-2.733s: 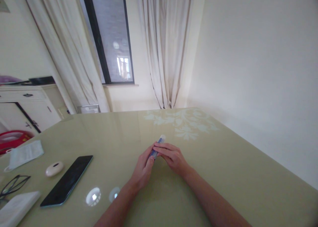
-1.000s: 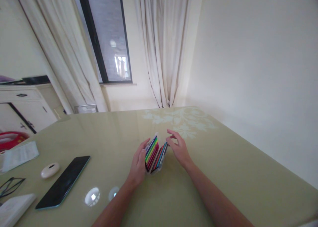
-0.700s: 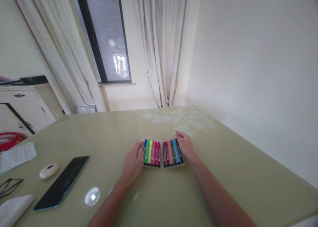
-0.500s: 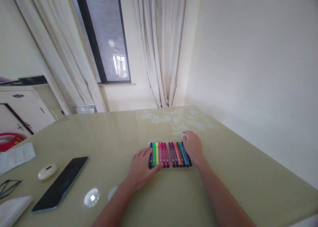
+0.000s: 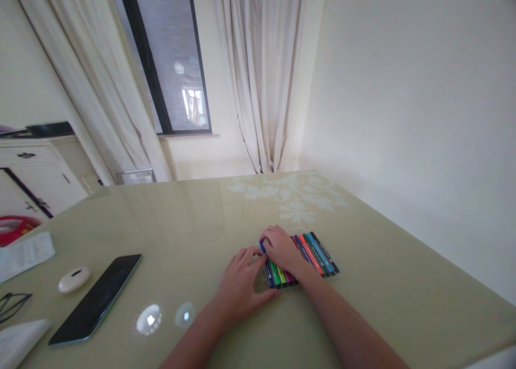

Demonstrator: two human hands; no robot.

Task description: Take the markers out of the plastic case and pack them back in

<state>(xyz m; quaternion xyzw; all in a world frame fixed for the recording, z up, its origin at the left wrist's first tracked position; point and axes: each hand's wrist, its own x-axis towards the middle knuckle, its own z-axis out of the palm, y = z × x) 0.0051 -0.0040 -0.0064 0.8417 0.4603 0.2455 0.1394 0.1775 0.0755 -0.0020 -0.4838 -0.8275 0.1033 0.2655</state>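
– Both the row of markers (image 5: 316,253) and the right hand (image 5: 281,248) have shifted since the last frame: the row lies farther right and turned a little, and that hand has crossed from its right end to its left.

– So where do the markers sit now?

– Flat on the desk (image 5: 189,218), partly beneath the right hand and forearm, fanning out to their right. The left hand (image 5: 242,280) is at the near left corner, with the phone (image 5: 97,299) well apart, beyond it to the left.

– Is either hand gripping something?

– The left is loosely spread, thumb out along the near edge, with no grip showing. The right is half curled over the far end of the blue marker (image 5: 269,275); I can't tell whether it pinches it.

– Which step would you call that?

– Working at the end marker, I'd judge, with the left hand bracing the corner.

– And what does the next move call for?

– Probably a sure fingertip hold on that far end, and steady left-hand pressure so the row doesn't skid.
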